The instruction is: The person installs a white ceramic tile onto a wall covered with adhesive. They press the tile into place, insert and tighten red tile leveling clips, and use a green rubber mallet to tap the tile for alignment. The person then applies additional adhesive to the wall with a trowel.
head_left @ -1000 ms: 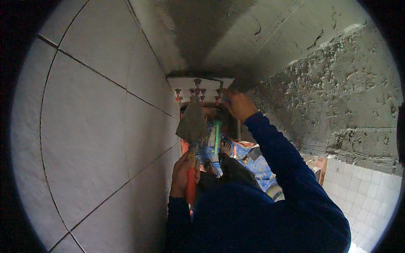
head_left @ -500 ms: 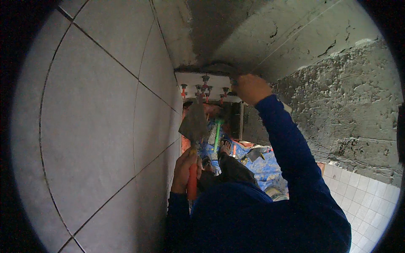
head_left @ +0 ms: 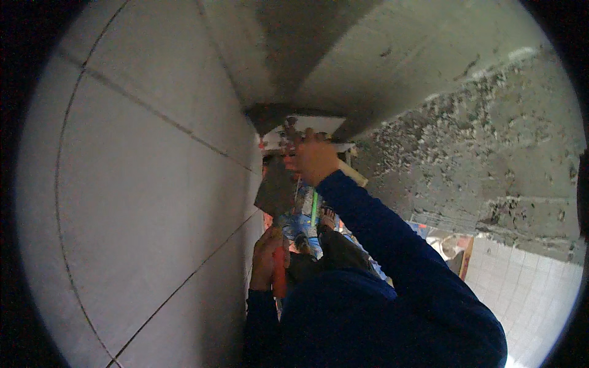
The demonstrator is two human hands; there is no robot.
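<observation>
We're tight against the tiled wall on our left, and our left hand is wrapped closed around the red handle of a trowel, blade pointing up and away from us, close beside that tiled face. Our right hand is reaching out ahead, fingers pressed against the small white tile sitting at the far end where the tiled wall meets the rough grey mortar wall; whether the fingers are curled over its edge or lying flat on it, we cannot tell from here. So the tile is up at the corner, under our right hand, and the trowel hangs just below and left of it. Now, the risks as we judge them: if that tile sits on wet bedding, uneven pressure from one hand could tilt it or slide it out of line with the joints on the big tiles. The trowel blade is very near the finished face, and a small twist of the left wrist might scrape or chip the glaze. The space is narrow and dim, our blue sleeve hides much of what lies below, and a green-handled tool and clutter sit down there, easy to knock.
</observation>
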